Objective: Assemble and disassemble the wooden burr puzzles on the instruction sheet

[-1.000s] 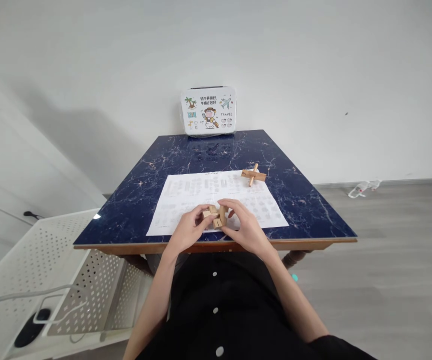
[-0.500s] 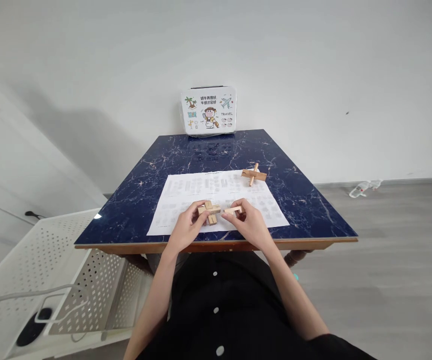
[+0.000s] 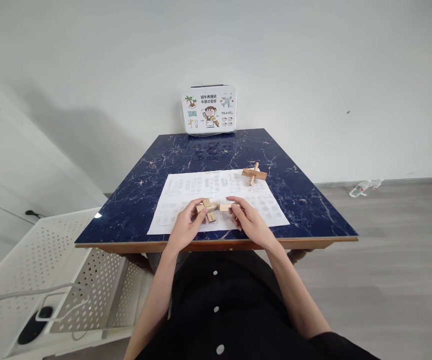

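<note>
My left hand (image 3: 188, 223) is closed around a cross-shaped cluster of interlocking wooden puzzle pieces (image 3: 211, 217), low over the printed sheet. Between thumb and fingers of my right hand (image 3: 250, 220) is a single light wooden puzzle piece (image 3: 225, 207), its end pointing at the cluster. The two lie very close; whether they touch I cannot tell. Under both hands lies a white instruction sheet (image 3: 178, 200) with rows of small grey diagrams. Two crossed wooden pieces (image 3: 254, 174), one flat with a dark mark and one a thin stick, rest at the sheet's upper right corner.
The blue marbled table (image 3: 306, 220) ends in a wooden front edge close to my body. A white cartoon-printed case (image 3: 208, 111) stands at the back against the wall. To the left is a white perforated rack (image 3: 65, 250) with a cable and a black object (image 3: 35, 325).
The right hand's piece has turned and moved slightly left, nearer the cluster. My left hand has tilted the cluster a little. The crossed pieces stay put.
</note>
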The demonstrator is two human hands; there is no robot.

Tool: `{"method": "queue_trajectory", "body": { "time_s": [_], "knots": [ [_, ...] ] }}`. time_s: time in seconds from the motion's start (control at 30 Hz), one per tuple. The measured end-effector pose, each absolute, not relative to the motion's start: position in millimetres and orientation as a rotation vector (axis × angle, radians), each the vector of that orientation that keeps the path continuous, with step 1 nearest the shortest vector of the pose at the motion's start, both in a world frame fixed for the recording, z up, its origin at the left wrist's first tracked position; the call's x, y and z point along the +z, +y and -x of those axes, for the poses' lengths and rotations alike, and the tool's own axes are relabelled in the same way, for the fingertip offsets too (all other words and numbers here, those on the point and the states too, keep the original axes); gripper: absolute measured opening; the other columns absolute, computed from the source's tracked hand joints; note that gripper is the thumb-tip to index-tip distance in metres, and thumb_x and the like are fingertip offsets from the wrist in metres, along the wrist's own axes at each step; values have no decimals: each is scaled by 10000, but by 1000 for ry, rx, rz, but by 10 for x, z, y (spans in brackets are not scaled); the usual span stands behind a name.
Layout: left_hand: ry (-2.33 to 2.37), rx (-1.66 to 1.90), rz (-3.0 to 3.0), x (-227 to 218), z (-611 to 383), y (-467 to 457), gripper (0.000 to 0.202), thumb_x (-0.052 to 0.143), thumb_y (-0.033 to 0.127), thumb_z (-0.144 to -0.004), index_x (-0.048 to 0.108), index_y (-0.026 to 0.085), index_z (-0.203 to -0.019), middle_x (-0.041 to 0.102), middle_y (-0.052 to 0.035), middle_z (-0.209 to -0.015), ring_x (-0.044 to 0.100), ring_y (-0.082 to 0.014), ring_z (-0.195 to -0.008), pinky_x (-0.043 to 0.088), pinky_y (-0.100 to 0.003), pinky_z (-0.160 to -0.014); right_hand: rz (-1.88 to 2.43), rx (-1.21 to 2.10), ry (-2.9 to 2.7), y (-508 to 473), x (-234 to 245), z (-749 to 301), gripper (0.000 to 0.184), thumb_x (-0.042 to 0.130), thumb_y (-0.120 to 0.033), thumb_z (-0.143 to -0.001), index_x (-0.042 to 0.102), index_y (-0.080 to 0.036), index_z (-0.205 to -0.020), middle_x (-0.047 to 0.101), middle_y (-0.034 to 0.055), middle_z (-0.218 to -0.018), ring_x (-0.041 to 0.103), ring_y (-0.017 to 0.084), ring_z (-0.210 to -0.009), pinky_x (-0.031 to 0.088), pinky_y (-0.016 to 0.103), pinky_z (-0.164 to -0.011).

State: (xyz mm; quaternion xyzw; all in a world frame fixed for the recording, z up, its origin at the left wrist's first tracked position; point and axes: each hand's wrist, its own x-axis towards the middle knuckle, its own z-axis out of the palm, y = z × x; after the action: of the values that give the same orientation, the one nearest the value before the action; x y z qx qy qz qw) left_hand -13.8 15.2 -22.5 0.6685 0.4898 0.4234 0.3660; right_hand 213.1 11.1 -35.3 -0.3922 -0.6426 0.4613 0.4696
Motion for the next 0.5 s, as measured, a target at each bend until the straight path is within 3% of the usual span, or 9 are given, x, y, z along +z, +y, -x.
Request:
{"method": "queue_trajectory", "body": {
  "time_s": [0.07,0.23,0.37,0.5],
  "knots": [
    [1276,1095,-1716,-212,136,146,499,601,542,-998,609,186,-1348,746,-75,-1007,724,-232,-881,583,-355,-821,948,1134,-1582,107,-346,-2133,463,434,-594,-1057,546,-234,-1327,604,-3,-851,537,150,-583,473,302,-559],
    [1294,1101,-1708,-170,129,128,498,598,531,-1001,605,181,-1354,734,-60,-933,704,-221,-817,568,-356,-818,1011,1143,-1525,72,-303,-2126,406,434,-625,-1061,514,-248,-933,581,-54,-618,486,123,-439,418,279,-516],
    [1289,1096,-1713,-157,126,121,492,593,521,-1003,601,179,-1357,719,-48,-884,699,-225,-815,562,-357,-816,1029,1176,-1500,63,-274,-2121,450,435,-679,-1036,558,-246,-1027,554,-74,-550,472,127,-397,390,264,-467],
    [1277,1104,-1723,-172,130,123,485,587,520,-1009,601,181,-1355,705,-40,-861,696,-222,-808,558,-359,-821,999,1199,-1524,92,-277,-2120,503,437,-687,-1023,607,-238,-1174,579,-54,-634,515,137,-445,413,275,-484]
  ]
}}
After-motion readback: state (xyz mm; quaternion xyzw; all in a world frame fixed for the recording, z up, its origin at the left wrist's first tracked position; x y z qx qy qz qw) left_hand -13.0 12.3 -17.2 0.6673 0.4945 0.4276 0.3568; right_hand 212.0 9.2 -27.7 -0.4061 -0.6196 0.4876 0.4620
